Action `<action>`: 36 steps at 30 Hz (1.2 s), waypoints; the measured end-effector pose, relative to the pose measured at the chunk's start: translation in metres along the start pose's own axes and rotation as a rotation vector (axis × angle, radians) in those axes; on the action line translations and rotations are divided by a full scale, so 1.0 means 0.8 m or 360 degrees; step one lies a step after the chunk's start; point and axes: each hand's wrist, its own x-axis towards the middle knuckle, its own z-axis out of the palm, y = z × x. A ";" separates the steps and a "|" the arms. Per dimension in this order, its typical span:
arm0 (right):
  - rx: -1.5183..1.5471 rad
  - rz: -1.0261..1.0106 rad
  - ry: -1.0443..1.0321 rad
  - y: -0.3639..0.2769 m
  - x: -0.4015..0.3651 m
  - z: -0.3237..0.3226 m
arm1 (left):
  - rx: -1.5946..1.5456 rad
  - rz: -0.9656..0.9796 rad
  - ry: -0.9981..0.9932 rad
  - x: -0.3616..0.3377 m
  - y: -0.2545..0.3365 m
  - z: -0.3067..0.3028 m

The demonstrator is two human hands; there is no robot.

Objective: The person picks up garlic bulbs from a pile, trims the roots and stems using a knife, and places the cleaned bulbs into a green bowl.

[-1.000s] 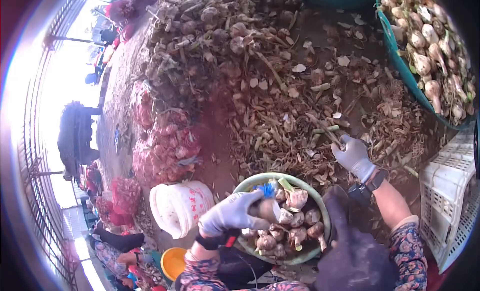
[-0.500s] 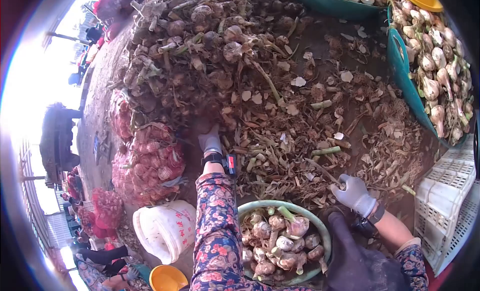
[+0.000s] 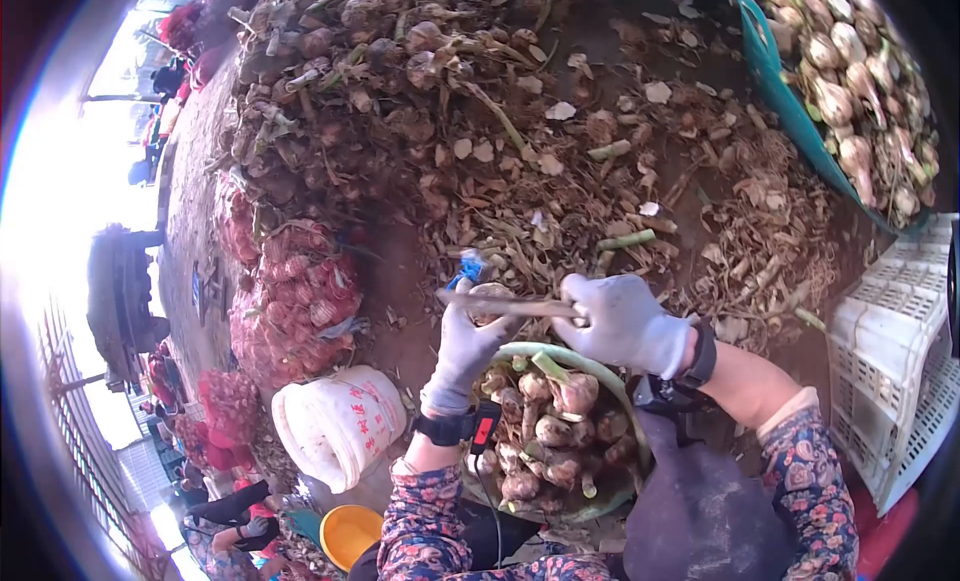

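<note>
My left hand [image 3: 468,343], in a pale glove, is closed around a garlic bulb [image 3: 492,293], mostly hidden by the fingers and a blade. A small blue piece [image 3: 467,268] shows at its fingertips. My right hand [image 3: 625,323], gloved too, grips a narrow knife [image 3: 515,306] whose blade reaches left across the bulb. Just below both hands stands a round green tub [image 3: 640,426] filled with trimmed garlic bulbs [image 3: 550,431].
A heap of untrimmed garlic [image 3: 370,91] lies ahead, with stalk and root scraps [image 3: 740,271] beside it. Red net sacks [image 3: 295,301], a white bucket [image 3: 340,426] and a yellow bowl [image 3: 350,536] are left. A teal container [image 3: 800,121] and white crates [image 3: 895,351] stand right. Other people work far left.
My left hand has come back from the heap with a garlic bulb. My right hand has moved up and left, bringing the knife to the bulb over the tub.
</note>
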 end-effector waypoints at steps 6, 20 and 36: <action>-0.0255 -0.0181 -0.0188 -0.011 -0.017 0.002 | -0.0458 0.0076 0.0099 -0.030 0.027 0.031; -0.0185 0.0516 0.0518 0.115 -0.023 -0.014 | -0.0498 -0.0003 -0.0005 -0.097 0.124 0.075; 0.0654 -0.0216 0.0714 -0.033 -0.012 -0.025 | -0.1567 -0.0040 0.0748 -0.043 0.026 0.087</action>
